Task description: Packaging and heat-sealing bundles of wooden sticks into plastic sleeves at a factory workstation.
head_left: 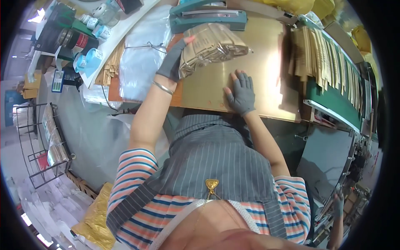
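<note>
My left hand (173, 58), in a grey fingerless glove, is closed on the left end of a plastic-wrapped pack of brown paper packets (212, 43). The pack is lifted over the brass-coloured work surface (200, 91), and its clear wrapping is crumpled along the near side. My right hand (242, 92), in a matching glove, lies open on that surface with its fingers stretched out, and holds nothing. Just beyond the pack stands a teal bar-shaped machine (208, 20), which looks like a bag sealer.
Clear plastic bags (143, 54) lie stacked at the left, with a string across them. Brown paper packets (321, 58) stand in a row on a green conveyor belt (333, 102) at the right. Bottles and a dark flask (75, 41) crowd the far left. Another person's hand (338, 204) shows lower right.
</note>
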The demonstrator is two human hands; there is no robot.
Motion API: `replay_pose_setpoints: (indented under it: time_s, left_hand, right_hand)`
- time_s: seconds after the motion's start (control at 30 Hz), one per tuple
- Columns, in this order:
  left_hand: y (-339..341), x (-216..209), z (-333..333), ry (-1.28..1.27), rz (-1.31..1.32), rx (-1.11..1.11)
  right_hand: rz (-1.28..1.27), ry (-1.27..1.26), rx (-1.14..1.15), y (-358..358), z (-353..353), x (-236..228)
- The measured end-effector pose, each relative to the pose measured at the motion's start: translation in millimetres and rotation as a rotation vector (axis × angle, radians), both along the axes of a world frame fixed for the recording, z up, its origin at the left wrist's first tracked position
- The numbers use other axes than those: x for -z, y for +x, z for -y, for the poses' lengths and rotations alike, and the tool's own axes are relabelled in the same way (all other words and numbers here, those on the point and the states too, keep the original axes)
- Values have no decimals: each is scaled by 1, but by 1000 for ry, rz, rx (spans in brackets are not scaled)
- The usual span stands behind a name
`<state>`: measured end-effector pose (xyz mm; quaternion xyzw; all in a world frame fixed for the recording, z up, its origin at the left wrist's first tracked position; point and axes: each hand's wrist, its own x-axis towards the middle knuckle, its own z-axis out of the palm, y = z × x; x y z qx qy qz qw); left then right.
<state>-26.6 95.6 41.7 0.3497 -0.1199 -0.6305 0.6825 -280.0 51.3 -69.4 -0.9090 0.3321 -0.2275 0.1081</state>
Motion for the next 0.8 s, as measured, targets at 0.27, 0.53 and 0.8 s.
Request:
replay_pose_setpoints:
  time_s: [0.27, 0.53, 0.8]
  left_hand:
    - [-1, 8, -20, 38, 49, 1]
    - [5, 47, -11, 238, 1278, -452]
    - [-72, 97, 63, -67, 1638, -149]
  right_hand:
    - [1, -13, -23, -10, -5, 9]
    - [141, -80, 14, -16, 2, 1]
    - [299, 6, -52, -10, -10, -3]
